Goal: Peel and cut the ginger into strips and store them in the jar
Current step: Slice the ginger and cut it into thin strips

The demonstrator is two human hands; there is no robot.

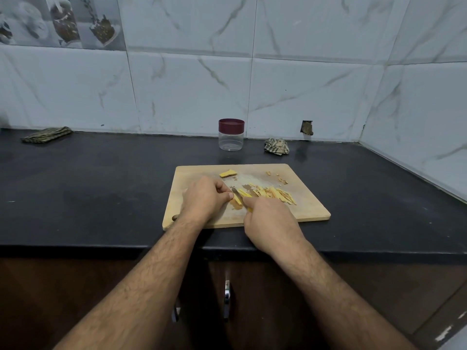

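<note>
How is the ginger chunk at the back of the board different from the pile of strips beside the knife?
The ginger chunk is one thick, uncut wedge; the strips are many thin sticks. The chunk lies alone near the cutting board's far edge; the strips are heaped mid-board, right of the knife. Both are yellow.

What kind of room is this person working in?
Most likely a home kitchen: a dark stone countertop backed by marble-look wall tiles, a wooden cutting board with ginger strips on it, and cabinet doors with metal handles below the counter.
</note>
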